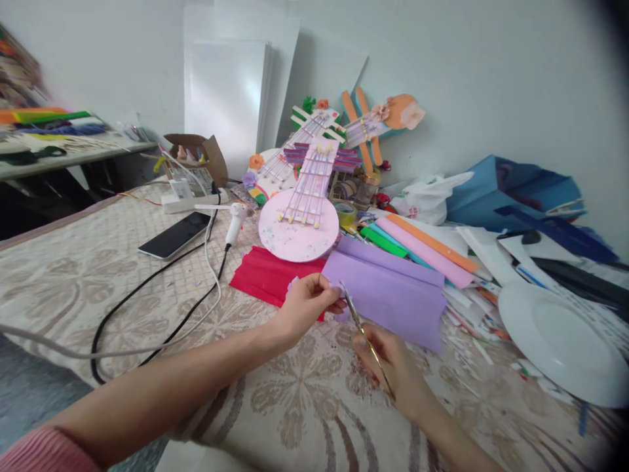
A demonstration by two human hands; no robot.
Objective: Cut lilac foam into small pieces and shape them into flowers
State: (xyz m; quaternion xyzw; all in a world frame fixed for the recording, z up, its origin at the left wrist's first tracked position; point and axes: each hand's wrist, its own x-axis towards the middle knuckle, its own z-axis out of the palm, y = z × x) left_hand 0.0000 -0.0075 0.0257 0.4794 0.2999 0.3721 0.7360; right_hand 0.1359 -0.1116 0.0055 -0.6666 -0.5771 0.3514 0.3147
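My left hand [312,303] pinches a small piece of purple crepe paper [293,284], part of which pokes out behind the fingers. In my right hand [386,357] is a pair of scissors [362,331] with gold-coloured handles, its blades pointing up at the paper by my left fingertips. Behind both hands lies a large purple crepe paper sheet [388,295], partly folded. Beside it a red crepe paper sheet [260,274] runs under a pink round-bodied toy instrument [299,229] with purple strings. My left fingers hide much of the small piece.
A white glue gun [236,224] with a black cord and a phone [175,235] lie to the left. White plates [560,341], paper rolls [427,252] and scraps crowd the right. A blue bag [515,190] and a cardboard box [216,160] stand farther back.
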